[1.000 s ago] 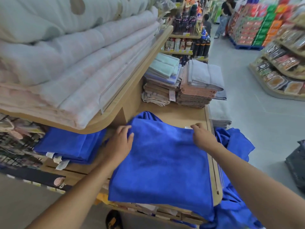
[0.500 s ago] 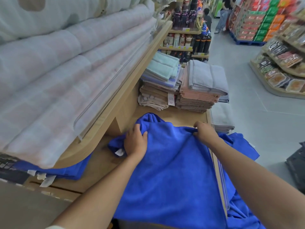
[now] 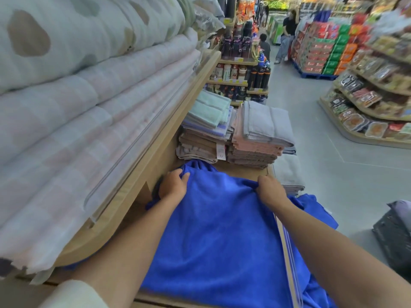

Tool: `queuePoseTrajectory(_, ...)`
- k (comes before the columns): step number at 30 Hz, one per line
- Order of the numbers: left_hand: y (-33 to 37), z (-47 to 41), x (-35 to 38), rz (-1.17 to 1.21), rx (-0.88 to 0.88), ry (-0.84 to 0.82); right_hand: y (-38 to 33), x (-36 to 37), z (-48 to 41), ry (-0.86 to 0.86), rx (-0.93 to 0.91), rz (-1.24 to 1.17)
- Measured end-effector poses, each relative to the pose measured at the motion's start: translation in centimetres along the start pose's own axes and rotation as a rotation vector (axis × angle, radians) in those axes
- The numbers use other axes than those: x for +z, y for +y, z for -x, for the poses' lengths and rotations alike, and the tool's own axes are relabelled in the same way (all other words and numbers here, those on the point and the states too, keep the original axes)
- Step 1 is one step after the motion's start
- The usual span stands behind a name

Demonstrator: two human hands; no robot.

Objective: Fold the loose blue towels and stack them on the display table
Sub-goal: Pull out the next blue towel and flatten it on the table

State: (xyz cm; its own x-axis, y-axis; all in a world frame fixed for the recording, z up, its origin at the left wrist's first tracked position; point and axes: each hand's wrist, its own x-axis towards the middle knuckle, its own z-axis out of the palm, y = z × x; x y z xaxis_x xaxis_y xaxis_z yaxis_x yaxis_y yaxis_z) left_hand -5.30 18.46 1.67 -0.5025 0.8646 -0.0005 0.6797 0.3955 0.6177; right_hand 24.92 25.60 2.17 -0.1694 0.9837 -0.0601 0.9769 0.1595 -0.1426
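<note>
A large blue towel [image 3: 213,236] lies spread over the wooden display table [image 3: 244,171], with its far end bunched up. My left hand [image 3: 173,184] grips the towel's far left corner, fingers curled into the cloth. My right hand [image 3: 270,191] pinches the far right corner near the table's right edge. More loose blue towel cloth [image 3: 315,212] hangs off the table's right side, behind my right forearm.
Stacks of folded grey, pink and brown towels [image 3: 255,138] and mint and lilac towels [image 3: 206,125] stand just beyond the blue towel. An upper shelf [image 3: 142,165] with folded quilts overhangs on the left. A dark bag [image 3: 395,236] sits on the floor at the right. People stand in the far aisle.
Both hands have pushed the blue towel's far edge farther along the table toward the folded stacks, and the cloth has bunched there. The view has moved forward and closer.
</note>
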Motion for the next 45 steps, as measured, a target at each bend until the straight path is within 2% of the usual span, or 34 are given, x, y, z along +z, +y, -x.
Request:
queuePoseTrajectory(4, 0.3, 0.1, -1.8, 0.215, 0.061, 0.14, 1.3, -3.4, 0.3, 0.018, -0.043, -0.014)
queuePoseTrajectory(6, 0.7, 0.3, -2.9, 0.289, 0.053, 0.147, 2.1, -5.2, 0.9, 0.052, -0.064, -0.018)
queuePoseTrajectory(10, 0.9, 0.6, -5.1, 0.399, 0.082, 0.118, 3.2, -8.8, 2.5, 0.071, -0.118, -0.142)
queuePoseTrajectory(16, 0.8, 5.2, -8.9, 0.772, 0.106, -0.037, 4.4, -12.0, 9.3, 0.145, -0.329, -0.38)
queuePoseTrajectory(19, -0.7, 8.4, -10.8, 0.801, 0.158, -0.075, 4.8, -12.0, 14.0, 0.161, -0.388, -0.402)
queuePoseTrajectory(22, -3.8, 11.9, -12.3, 0.689, 0.236, -0.153, 5.3, -9.9, 18.5, 0.099, -0.453, -0.339)
queuePoseTrajectory(26, -9.6, 16.5, -11.8, 0.413, 0.363, -0.245, 5.6, -5.3, 23.4, -0.029, -0.498, -0.198)
queuePoseTrajectory(29, -13.4, 19.0, -10.5, 0.296, 0.313, -0.354, 5.5, -2.8, 25.4, -0.105, -0.495, -0.04)
queuePoseTrajectory(32, -15.4, 19.4, -9.9, 0.07, 0.338, -0.436, 5.3, -2.1, 26.2, -0.177, -0.47, 0.098)
queuePoseTrajectory(35, -14.1, 17.0, -10.0, 0.076, 0.415, -0.268, 4.6, -2.8, 24.7, -0.09, -0.396, 0.084)
queuePoseTrajectory(38, -9.9, 13.7, -9.7, -0.045, 0.599, -0.13, 2.6, -3.8, 20.6, 0.047, -0.346, -0.002)
queuePoseTrajectory(40, -7.2, 11.8, -9.4, -0.216, 0.648, -0.206, 1.1, -3.8, 17.4, -0.008, -0.323, 0.045)
queuePoseTrajectory(42, -5.5, 10.6, -9.5, -0.43, 0.588, -0.316, 0.3, -3.5, 14.8, -0.155, -0.27, 0.22)
queuePoseTrajectory(45, -4.7, 10.0, -10.1, -0.442, 0.524, -0.426, 0.5, -3.5, 13.2, -0.265, -0.205, 0.298)
